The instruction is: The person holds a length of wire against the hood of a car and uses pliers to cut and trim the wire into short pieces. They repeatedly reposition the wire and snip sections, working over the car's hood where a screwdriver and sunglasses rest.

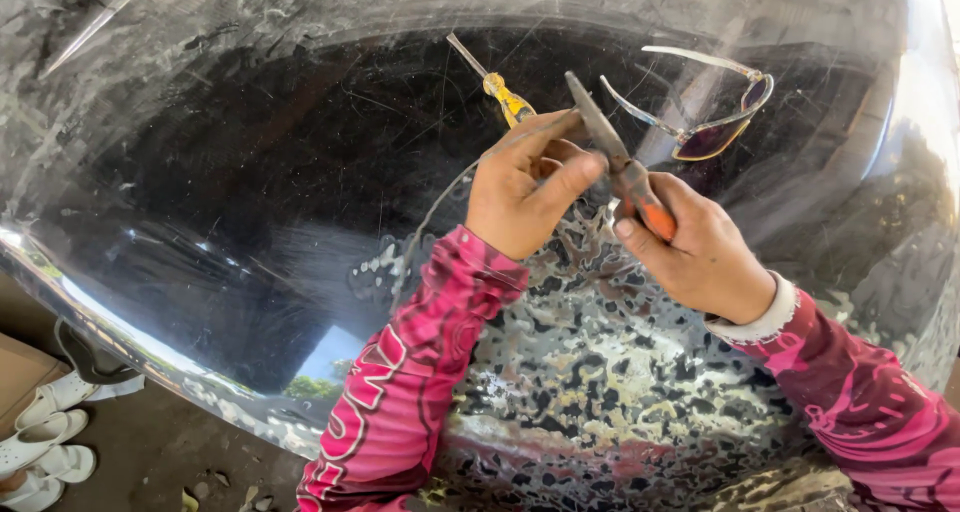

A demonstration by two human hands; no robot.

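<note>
Nearest the camera, two pink patterned sleeves reach over a glossy black car panel whose clear coat is flaking into pale patches just below the wrists. At the lower left, off the panel, white sandals lie on the ground.

A little farther in, the left hand has its fingers pressed together around a thin grey wire, which curves down and left from the fist across the panel. The right hand is closed on the orange grips of a pair of pliers; the slim metal nose points up and left and meets the left fingertips, right where the wire end appears to be, though the exact bite is hidden.

Beyond the hands, a yellow-handled screwdriver lies on the panel, and to its right a pair of tinted glasses rests with arms open.

The risk seems to be a slip: the plier nose sits touching the left fingertips, so a hard squeeze could pinch skin. The curved, slick panel could also let the screwdriver or glasses slide off if bumped.
</note>
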